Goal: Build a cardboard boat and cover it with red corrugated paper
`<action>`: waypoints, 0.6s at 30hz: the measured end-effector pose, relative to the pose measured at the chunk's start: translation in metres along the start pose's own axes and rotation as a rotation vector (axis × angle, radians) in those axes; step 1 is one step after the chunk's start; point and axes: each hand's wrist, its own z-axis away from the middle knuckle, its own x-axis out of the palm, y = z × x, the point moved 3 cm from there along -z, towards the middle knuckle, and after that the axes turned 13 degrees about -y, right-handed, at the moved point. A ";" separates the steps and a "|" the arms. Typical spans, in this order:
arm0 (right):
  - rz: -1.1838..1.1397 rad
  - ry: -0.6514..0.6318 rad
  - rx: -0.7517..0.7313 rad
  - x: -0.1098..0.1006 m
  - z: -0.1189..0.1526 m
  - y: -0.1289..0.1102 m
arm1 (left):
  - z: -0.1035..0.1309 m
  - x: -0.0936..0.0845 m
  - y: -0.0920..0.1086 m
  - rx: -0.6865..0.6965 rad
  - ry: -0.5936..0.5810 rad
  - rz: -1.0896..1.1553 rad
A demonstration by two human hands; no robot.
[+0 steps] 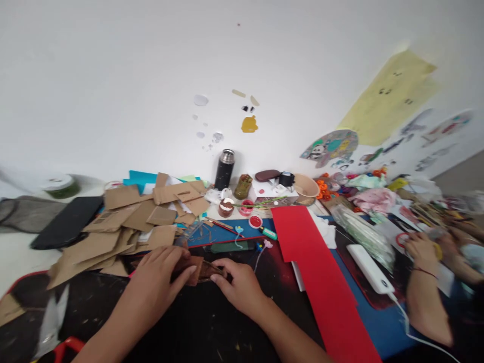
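A small brown-painted cardboard piece [194,271] is held between my two hands just above the black mat [212,322]. My left hand [162,272] closes around its left side, with the thumb pressed along the front. At the right end, the thumb and fingers of my right hand [240,287] pinch its thin edge. Much of the piece is hidden behind my fingers. Right behind the hands lies a dark green tool [232,246]. Scissors [53,322] with red handles rest at the mat's left, partly covered by my left forearm.
Cardboard scraps [109,247] are heaped at the left, beside a black pouch [68,222]. Red paper [321,282] stretches along the right. Behind stand a black thermos [225,169] and small paint pots [226,206]. Another person's hand [421,252] is at the far right, near a white corded device [370,268].
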 end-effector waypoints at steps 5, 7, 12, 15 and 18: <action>0.024 -0.019 0.002 -0.003 -0.001 -0.006 | -0.003 0.009 -0.019 -0.008 -0.014 0.012; 0.014 -0.026 0.000 -0.005 0.000 -0.007 | -0.004 0.010 -0.023 -0.014 -0.040 0.011; -0.093 0.055 0.019 -0.018 0.011 -0.001 | -0.007 0.007 -0.022 -0.061 -0.057 0.002; -0.143 0.174 0.050 -0.038 0.023 0.009 | -0.008 0.008 -0.023 -0.053 -0.058 0.014; -0.103 0.280 0.090 -0.064 0.038 0.024 | -0.006 0.010 -0.026 0.001 -0.031 0.017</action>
